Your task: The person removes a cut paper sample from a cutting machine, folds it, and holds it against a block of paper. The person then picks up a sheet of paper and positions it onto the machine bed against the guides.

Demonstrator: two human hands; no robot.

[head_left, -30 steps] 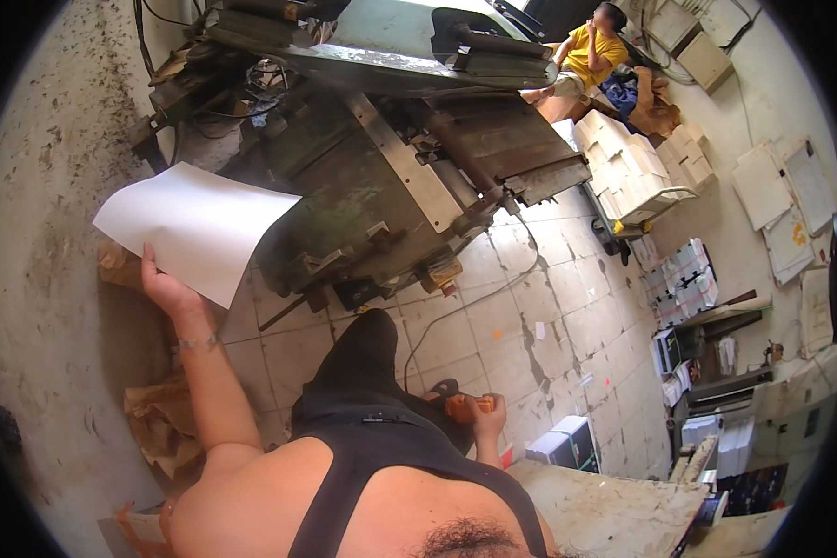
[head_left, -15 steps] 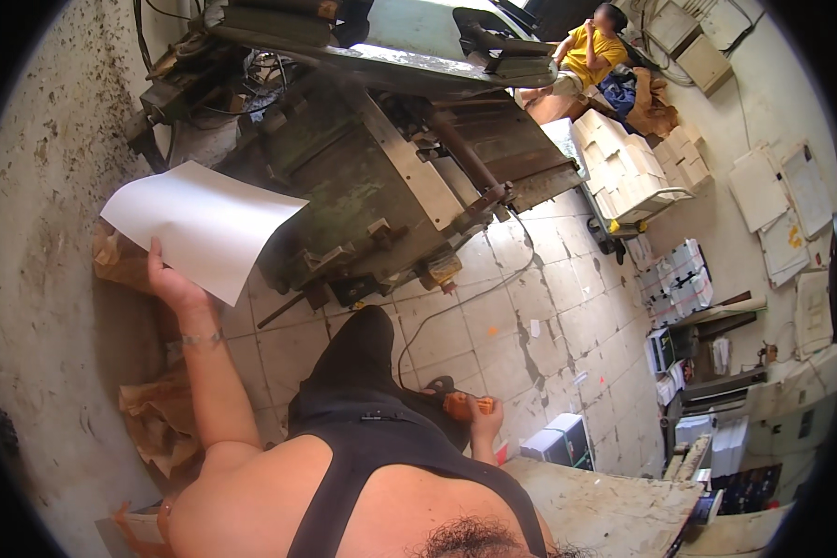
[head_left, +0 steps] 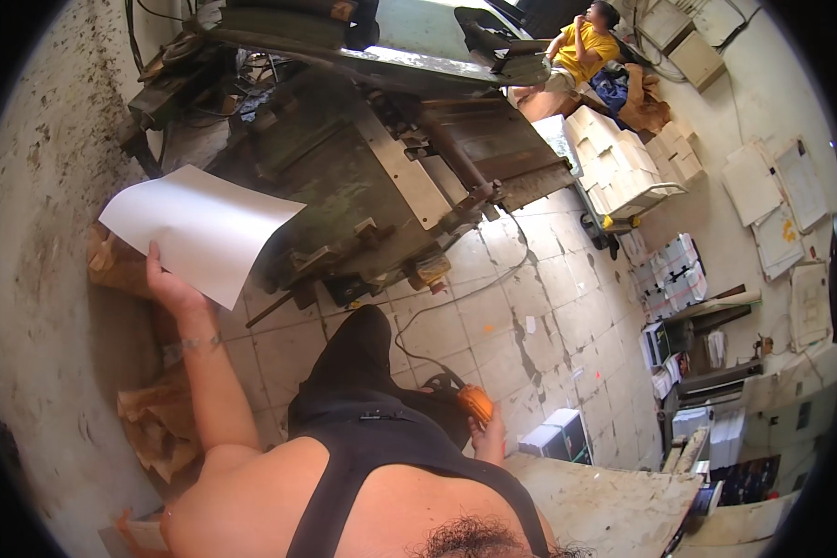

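Observation:
My left hand holds a large white sheet of paper by its near edge, thumb on top and the other fingers hidden beneath. The sheet bends slightly and covers part of the dark machine's left side. Low beside my right leg, my right hand grips an orange, chunky object, which points up and left; its exact kind I cannot make out. In front of me stands the big greenish-black machine with a pale metal strip across its bed.
A spotted wall rises close on my left, with crumpled brown paper at its foot. A dark cable crosses the tiled floor. A loaded trolley and a seated person in yellow are at the far right. Bundled stacks sit nearby.
The orange object has turned from lying roughly level to pointing upward in my right hand, which has dropped slightly. The left hand and sheet stay nearly the same.

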